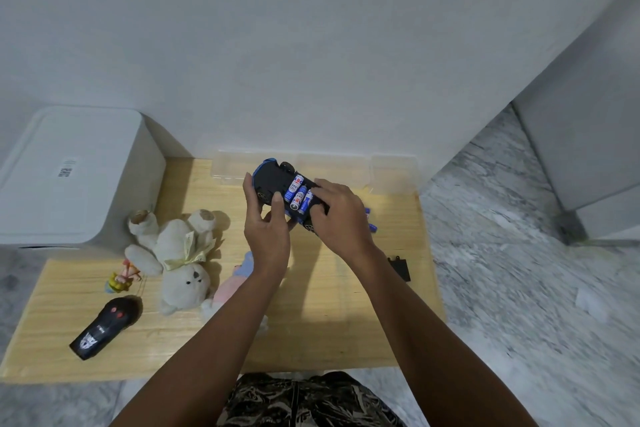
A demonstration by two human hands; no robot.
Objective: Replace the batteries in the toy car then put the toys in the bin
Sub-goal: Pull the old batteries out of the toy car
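A person holds an upturned toy car (277, 184) above a wooden table (329, 305), the left hand (266, 229) curled around its near side with the thumb on the chassis, while the right hand (341, 215) presses curled fingers down beside three blue batteries (298, 196) seated in the open compartment. The battery swap appears to be in its closing stage. Loose blue batteries (370, 220) lie just beyond the right hand, and a black cover (400, 267) rests near the table's right edge; fitting it likely comes next. A teddy bear (180, 253), a figurine (121, 279) and a remote control (104, 328) await the clear bin (394, 172) at the wall.
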